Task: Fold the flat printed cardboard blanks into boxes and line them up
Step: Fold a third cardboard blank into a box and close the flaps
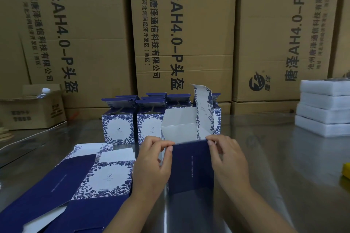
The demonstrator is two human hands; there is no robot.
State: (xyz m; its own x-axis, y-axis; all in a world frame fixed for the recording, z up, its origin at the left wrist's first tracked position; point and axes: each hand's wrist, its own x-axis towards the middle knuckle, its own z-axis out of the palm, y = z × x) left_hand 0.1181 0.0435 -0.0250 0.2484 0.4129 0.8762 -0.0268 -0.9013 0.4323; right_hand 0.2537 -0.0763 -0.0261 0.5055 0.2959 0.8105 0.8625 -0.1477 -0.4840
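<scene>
A half-formed box (191, 168) stands upright on the steel table, navy side toward me, white inside showing, one long flap raised at its far right. My left hand (153, 164) pinches the near wall's top left corner. My right hand (227, 159) pinches the top right corner of the same wall. A stack of flat blue-and-white floral blanks (79, 179) lies to the left of the box. Several finished boxes (117, 126) stand in rows just behind it.
Large brown shipping cartons (181, 30) wall off the back. A small open carton (34, 111) sits at back left, white foam trays (323, 111) are stacked at right, and a yellow object (346, 171) pokes in at the right edge. The steel table (274, 166) reflects light.
</scene>
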